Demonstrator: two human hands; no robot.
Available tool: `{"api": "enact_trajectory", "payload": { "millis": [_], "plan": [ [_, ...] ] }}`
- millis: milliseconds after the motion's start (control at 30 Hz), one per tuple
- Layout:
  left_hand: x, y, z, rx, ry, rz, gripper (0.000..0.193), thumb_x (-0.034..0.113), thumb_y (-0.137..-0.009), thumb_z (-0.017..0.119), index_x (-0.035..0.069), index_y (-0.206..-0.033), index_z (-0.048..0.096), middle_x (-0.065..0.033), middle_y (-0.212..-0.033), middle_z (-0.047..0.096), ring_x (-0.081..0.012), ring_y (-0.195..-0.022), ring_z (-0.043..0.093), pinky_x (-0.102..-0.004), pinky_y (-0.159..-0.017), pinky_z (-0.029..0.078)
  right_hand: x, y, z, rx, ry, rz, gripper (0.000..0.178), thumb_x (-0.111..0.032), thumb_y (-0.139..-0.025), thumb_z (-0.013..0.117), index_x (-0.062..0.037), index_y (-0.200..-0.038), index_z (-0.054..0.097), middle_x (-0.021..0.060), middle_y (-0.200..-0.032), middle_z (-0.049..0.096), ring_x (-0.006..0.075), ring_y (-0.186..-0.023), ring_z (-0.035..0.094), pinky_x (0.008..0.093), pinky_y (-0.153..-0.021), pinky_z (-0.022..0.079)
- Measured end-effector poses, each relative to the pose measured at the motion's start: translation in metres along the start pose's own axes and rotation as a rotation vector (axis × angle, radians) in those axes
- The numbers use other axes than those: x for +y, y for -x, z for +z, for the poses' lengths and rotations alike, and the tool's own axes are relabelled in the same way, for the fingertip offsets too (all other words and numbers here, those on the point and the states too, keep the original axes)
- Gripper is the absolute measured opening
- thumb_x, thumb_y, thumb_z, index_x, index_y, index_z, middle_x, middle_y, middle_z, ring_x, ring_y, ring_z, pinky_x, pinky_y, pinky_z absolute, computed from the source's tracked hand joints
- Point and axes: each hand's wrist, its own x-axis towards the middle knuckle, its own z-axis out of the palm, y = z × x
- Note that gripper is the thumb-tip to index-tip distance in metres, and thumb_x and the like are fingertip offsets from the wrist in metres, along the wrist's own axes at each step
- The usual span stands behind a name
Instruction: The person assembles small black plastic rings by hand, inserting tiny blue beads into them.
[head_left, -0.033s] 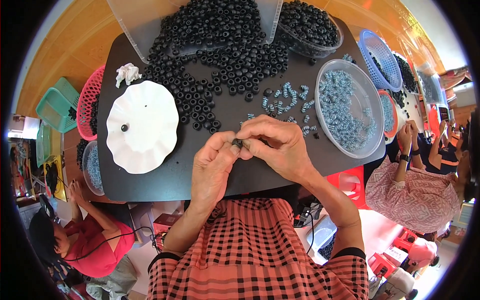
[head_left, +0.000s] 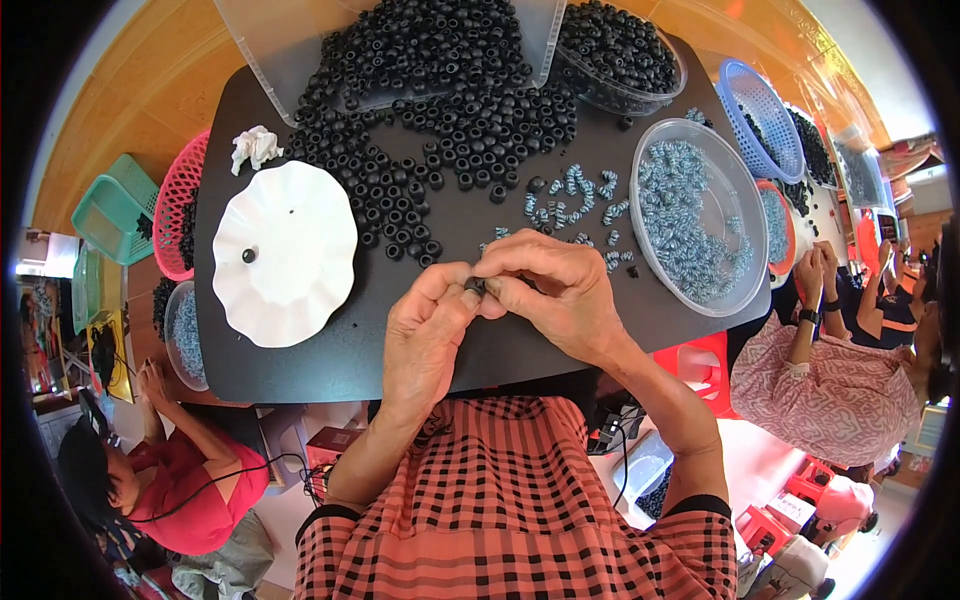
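Over the dark table point(head_left: 300, 372), my left hand point(head_left: 430, 325) and my right hand point(head_left: 555, 290) meet at the fingertips. Between them they pinch a small black round plastic piece point(head_left: 475, 286); fingers cover part of it. Just beyond my hands lies a spread of similar black hollow pieces point(head_left: 400, 205). Small blue-grey ridged pieces point(head_left: 575, 190) are scattered beyond my right hand, with many more in the clear round tub point(head_left: 640, 215) to its right. On the left, a white wavy-edged plate point(head_left: 300, 260) carries one black piece point(head_left: 249, 256).
A clear bin point(head_left: 270, 62) lies tipped at the back, black pieces spilling from it. Beside it stands a clear bowl point(head_left: 668, 95) of black pieces. Crumpled white tissue point(head_left: 257, 148) lies behind the plate. People work on both sides, near a pink basket point(head_left: 178, 205) and a blue basket point(head_left: 765, 125).
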Motion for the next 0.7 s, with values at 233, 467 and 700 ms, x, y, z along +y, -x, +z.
{"api": "enact_trajectory", "payload": {
  "millis": [233,467,700],
  "plan": [
    [0.0003,-0.0009,0.0020,0.037,-0.083,0.058,0.018,-0.001,-0.095,0.051,-0.005,-0.111,0.057,-0.0063,-0.095,0.065,-0.0097,-0.088,0.061,-0.0241,-0.085,0.049,0.0039,0.0000,0.0019,0.039,0.007,0.001,0.016,0.009,-0.084,0.062,0.0010,-0.097,0.068,0.0095,-0.097,0.065,0.0111,-0.080,0.063,0.0224,-0.069,0.054],
    [-0.0016,-0.0011,0.0017,0.066,-0.126,0.052,0.017,-0.002,-0.094,0.053,-0.004,-0.111,0.057,-0.0004,-0.092,0.061,-0.0034,-0.085,0.056,-0.0191,-0.081,0.047,0.0024,-0.0024,-0.0018,0.021,0.128,-0.089,0.018,0.008,-0.081,0.065,0.0001,-0.097,0.069,0.0092,-0.095,0.065,0.0114,-0.077,0.064,0.0226,-0.065,0.054],
    [-0.0031,-0.0009,0.0031,0.043,-0.056,0.018,0.018,0.000,-0.095,0.052,-0.004,-0.112,0.057,-0.0038,-0.098,0.062,-0.0081,-0.090,0.058,-0.0231,-0.086,0.047,0.0045,-0.0003,0.0049,0.066,0.179,-0.102,0.022,0.007,-0.079,0.066,-0.0022,-0.099,0.069,0.0085,-0.094,0.066,0.0118,-0.075,0.064,0.0238,-0.067,0.054]
  ]
}}
